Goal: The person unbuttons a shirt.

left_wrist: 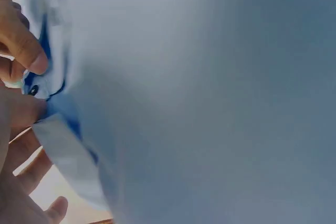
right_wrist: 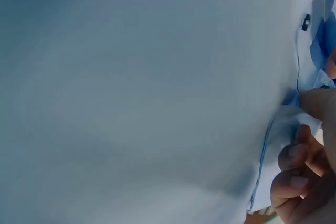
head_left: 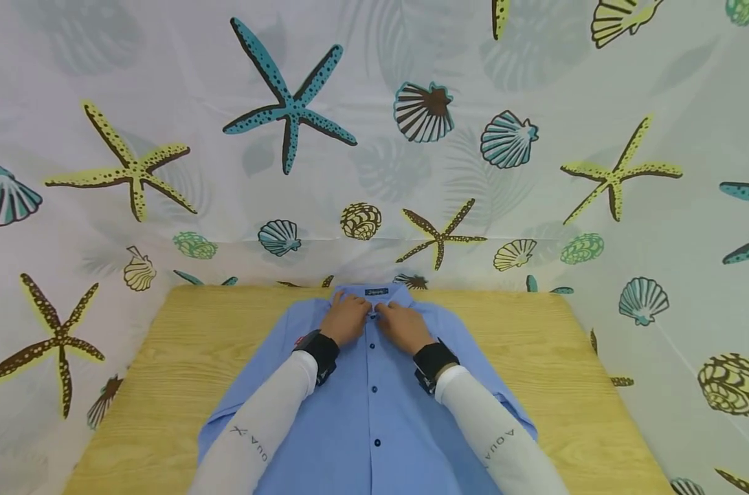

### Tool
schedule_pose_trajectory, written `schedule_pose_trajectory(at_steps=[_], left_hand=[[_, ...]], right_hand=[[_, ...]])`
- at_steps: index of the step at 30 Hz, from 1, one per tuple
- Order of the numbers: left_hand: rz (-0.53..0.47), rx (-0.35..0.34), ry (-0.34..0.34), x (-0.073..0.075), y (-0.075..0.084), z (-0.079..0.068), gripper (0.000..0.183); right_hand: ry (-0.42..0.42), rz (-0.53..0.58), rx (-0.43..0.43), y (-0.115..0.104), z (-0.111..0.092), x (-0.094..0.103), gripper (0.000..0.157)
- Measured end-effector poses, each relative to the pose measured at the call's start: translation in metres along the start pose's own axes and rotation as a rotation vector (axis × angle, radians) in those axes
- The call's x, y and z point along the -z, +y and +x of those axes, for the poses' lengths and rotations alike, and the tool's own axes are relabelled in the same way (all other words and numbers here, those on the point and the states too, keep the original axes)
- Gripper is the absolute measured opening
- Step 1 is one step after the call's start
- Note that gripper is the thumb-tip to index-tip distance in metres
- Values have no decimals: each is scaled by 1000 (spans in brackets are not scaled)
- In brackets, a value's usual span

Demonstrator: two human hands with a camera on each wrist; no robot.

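A light blue button-up shirt (head_left: 343,426) lies front up, its collar (head_left: 405,295) at the far end and a dark label inside the neck. My left hand (head_left: 346,320) is on the left side of the collar; in the left wrist view its thumb and fingers (left_wrist: 31,163) pinch the cloth, with the other fingertips spread. Opposite it, my right hand (head_left: 405,326) pinches the right side of the collar, fingers curled under the edge in the right wrist view. A small dark top button (left_wrist: 34,90) shows between the hands. Whether it is fastened I cannot tell.
The shirt lies on a wooden table (head_left: 510,323), with several dark buttons down its front. Patterned cloth (head_left: 374,179) with starfish and shells hangs behind the table and at both sides. Black straps and white sleeves cover the wrists and forearms.
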State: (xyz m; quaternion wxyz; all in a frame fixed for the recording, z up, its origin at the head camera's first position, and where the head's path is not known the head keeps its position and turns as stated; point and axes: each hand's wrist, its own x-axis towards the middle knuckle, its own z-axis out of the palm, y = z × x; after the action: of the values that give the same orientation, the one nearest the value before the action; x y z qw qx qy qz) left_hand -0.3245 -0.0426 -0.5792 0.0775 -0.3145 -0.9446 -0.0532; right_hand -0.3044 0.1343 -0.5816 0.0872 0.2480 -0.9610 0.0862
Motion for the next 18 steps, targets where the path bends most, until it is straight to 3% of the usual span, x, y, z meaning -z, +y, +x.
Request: schedule_pose_trajectory(at_steps=[6, 9, 14, 18], left_hand=[[-46, -125, -5, 48, 12, -9, 25], [-96, -183, -32, 67, 19, -18, 20], [-304, -208, -33, 95, 36, -42, 10], [-553, -183, 51, 113, 54, -70, 11]], right_hand=[[160, -28, 92, -8, -12, 37, 19], [214, -31, 130, -16, -22, 57, 17], [325, -11, 138, -37, -47, 83, 18], [457, 84, 107, -62, -79, 99, 10]])
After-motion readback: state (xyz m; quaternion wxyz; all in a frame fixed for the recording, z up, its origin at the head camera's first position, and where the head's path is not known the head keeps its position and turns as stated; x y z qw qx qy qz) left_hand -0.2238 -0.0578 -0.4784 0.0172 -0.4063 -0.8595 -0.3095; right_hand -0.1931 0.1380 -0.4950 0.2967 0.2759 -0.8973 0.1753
